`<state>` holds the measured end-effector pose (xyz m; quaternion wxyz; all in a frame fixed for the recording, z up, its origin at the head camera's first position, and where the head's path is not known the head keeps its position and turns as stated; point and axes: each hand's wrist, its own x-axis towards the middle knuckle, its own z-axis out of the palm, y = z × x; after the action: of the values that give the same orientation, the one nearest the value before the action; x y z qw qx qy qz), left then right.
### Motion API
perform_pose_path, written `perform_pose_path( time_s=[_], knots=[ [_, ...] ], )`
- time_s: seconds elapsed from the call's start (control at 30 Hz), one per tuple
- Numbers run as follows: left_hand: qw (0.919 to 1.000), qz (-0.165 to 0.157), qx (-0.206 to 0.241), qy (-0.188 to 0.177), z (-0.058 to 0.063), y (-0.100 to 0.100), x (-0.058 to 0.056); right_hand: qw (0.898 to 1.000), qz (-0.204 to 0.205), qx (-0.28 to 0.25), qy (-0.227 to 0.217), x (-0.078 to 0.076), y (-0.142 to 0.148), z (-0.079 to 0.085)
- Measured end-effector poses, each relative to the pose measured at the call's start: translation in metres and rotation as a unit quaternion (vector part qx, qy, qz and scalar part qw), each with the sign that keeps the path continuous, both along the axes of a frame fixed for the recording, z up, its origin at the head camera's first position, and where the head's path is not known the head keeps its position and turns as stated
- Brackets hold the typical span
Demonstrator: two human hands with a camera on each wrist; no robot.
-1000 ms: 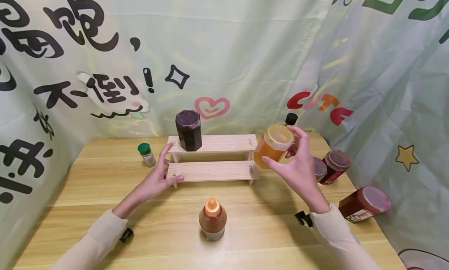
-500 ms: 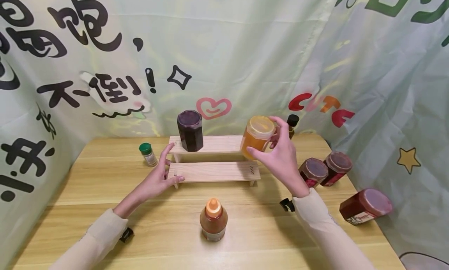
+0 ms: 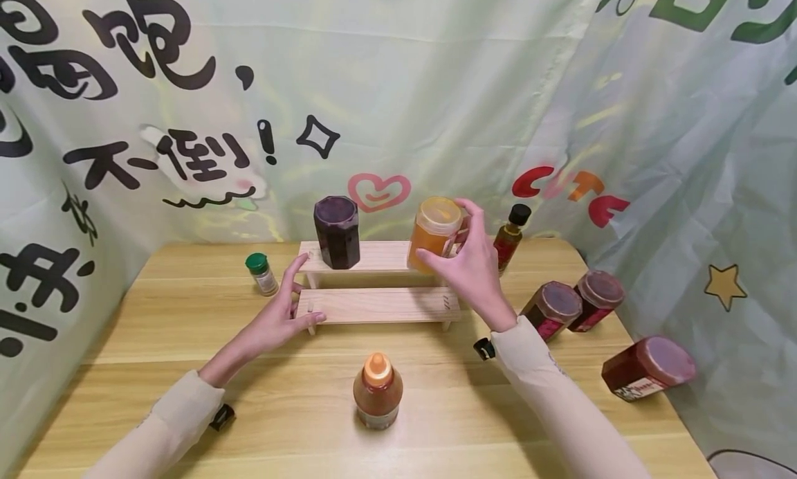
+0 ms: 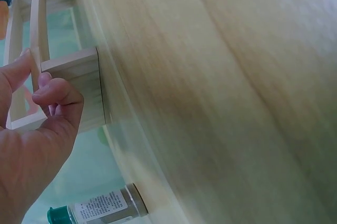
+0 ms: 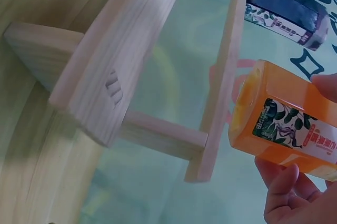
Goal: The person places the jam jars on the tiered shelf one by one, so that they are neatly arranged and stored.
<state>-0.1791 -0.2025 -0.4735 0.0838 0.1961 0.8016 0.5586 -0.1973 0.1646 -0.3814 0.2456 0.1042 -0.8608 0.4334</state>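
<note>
My right hand [image 3: 476,271] holds an eight-sided jar of orange spread [image 3: 432,233] by its sides, thumb in front. In the right wrist view the jar [image 5: 289,119] has a plant label, and a narrow gap shows between its base and the upper shelf. The two-step wooden rack [image 3: 378,306] stands mid-table. My left hand [image 3: 277,320] grips the rack's left end, pinching the wood in the left wrist view. On the upper shelf's left part stands a dark purple jar [image 3: 337,233], upright.
A squeeze bottle with an orange cap [image 3: 378,390] stands in front. A green-capped shaker [image 3: 261,274] is at left. On the right are a black-capped bottle [image 3: 509,238], two dark jars [image 3: 551,309] close together, and a red jar [image 3: 647,368]. A printed cloth hangs behind.
My right hand has carried the orange jar leftward and back, from beside the rack's right end to over the upper shelf. The left hand keeps its place on the rack.
</note>
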Motion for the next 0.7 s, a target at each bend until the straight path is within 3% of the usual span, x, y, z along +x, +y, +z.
perform_pose_path(
  time_s=[0.7],
  knots=[
    [1.0,0.002,0.008,-0.002,-0.004,0.001,-0.002,1.0,0.014,0.023,-0.001,-0.015,-0.025,-0.012]
  ],
)
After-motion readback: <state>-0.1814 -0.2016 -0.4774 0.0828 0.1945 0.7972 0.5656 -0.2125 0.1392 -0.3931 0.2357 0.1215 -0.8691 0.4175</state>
